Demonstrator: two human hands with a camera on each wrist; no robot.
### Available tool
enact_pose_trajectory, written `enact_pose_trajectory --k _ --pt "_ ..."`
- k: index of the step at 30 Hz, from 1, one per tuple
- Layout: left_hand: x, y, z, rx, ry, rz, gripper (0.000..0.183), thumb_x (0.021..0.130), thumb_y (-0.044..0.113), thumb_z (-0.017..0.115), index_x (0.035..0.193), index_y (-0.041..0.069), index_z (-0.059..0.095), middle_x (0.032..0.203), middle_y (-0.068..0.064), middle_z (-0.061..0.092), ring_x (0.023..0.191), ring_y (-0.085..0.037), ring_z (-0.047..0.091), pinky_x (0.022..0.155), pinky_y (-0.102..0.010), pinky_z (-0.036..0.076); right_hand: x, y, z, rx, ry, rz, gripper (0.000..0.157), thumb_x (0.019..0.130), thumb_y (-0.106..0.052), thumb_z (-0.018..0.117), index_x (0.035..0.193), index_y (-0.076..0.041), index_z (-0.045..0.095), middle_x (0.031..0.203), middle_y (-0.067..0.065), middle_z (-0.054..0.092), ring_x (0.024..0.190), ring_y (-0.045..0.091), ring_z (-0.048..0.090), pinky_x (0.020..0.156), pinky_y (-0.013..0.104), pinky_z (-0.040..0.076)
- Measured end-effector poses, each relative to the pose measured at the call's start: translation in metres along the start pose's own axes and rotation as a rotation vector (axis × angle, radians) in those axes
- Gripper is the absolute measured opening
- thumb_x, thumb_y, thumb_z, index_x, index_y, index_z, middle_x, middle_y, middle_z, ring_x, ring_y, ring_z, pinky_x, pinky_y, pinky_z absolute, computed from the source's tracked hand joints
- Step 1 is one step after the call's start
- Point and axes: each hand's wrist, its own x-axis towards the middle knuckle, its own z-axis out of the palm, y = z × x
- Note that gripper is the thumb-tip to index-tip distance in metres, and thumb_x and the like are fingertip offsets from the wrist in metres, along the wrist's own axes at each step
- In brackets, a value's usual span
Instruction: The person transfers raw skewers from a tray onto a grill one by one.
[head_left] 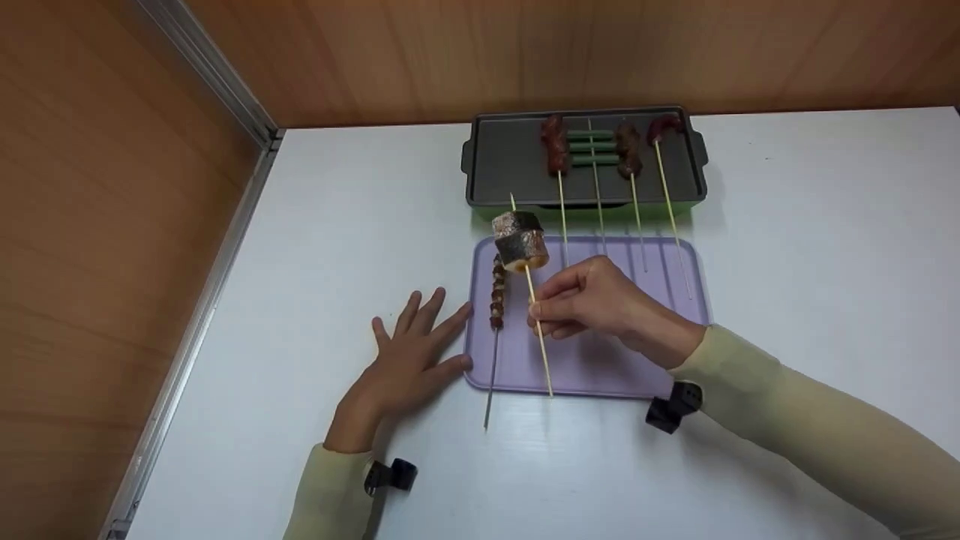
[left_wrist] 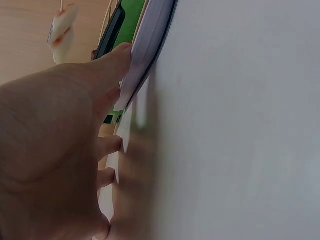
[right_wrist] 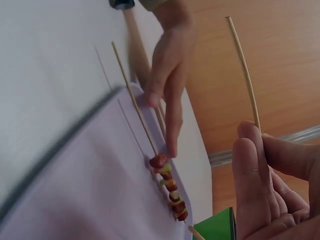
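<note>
My right hand [head_left: 592,300] pinches the wooden stick of a fish skewer [head_left: 523,244] between thumb and fingers. Two thick chunks with dark silvery skin sit near its upper end, raised over the purple tray [head_left: 600,360]. In the right wrist view the bare stick end [right_wrist: 245,75] sticks up out of the pinch. My left hand [head_left: 409,367] lies with fingers spread, thumb and forefinger at the tray's left edge. Beside that edge, on the tray, lies a skewer of small meat and vegetable pieces [head_left: 497,300], its stick running past the front rim.
Behind the tray stands a green tabletop grill with a dark plate [head_left: 506,161]. Several skewers lie on its right part: red meat [head_left: 555,146], green pods [head_left: 592,148], brown meat [head_left: 628,150] and a curled red piece [head_left: 664,127]. Their sticks reach over the tray. Wooden panels [head_left: 525,60] border the table.
</note>
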Motion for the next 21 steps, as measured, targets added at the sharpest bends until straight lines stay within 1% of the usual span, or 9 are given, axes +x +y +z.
enact_pose_trajectory --k 5,9,14,21 --pt "0.001 -0.001 0.001 0.009 -0.004 -0.004 0.065 0.096 0.059 0.049 0.154 0.041 0.026 0.164 -0.002 0.010 0.149 -0.030 -0.006 0.102 -0.076 -0.008 0.020 -0.012 -0.007 -0.008 0.052 0.016 0.023 0.086 -0.005 0.075 0.104 0.009 0.070 0.085 0.014 0.074 0.070 0.017 0.072 0.067 0.033 0.058" --pt "0.001 -0.002 0.002 0.012 0.000 -0.004 0.065 0.096 0.060 0.048 0.154 0.041 0.026 0.164 -0.002 0.010 0.149 -0.031 -0.006 0.102 -0.076 -0.008 0.035 -0.016 -0.012 -0.011 0.074 0.031 0.026 0.087 -0.006 0.075 0.108 0.008 0.070 0.087 0.013 0.074 0.073 0.017 0.073 0.069 0.032 0.058" --pt "0.001 -0.002 0.003 0.019 -0.001 -0.004 0.065 0.096 0.061 0.047 0.154 0.041 0.026 0.164 -0.001 0.010 0.149 -0.031 -0.005 0.102 -0.075 -0.009 0.053 -0.020 -0.020 0.002 0.099 0.033 0.031 0.088 -0.005 0.073 0.114 0.010 0.067 0.084 0.010 0.074 0.069 0.014 0.072 0.068 0.030 0.058" --pt "0.001 -0.001 0.003 0.010 -0.006 -0.019 0.065 0.096 0.061 0.048 0.153 0.043 0.025 0.164 0.001 0.008 0.150 -0.028 -0.006 0.104 -0.073 -0.009 0.071 -0.029 -0.030 0.000 0.161 0.049 0.022 0.089 -0.007 0.073 0.108 0.004 0.072 0.088 0.013 0.074 0.073 0.016 0.073 0.066 0.028 0.058"
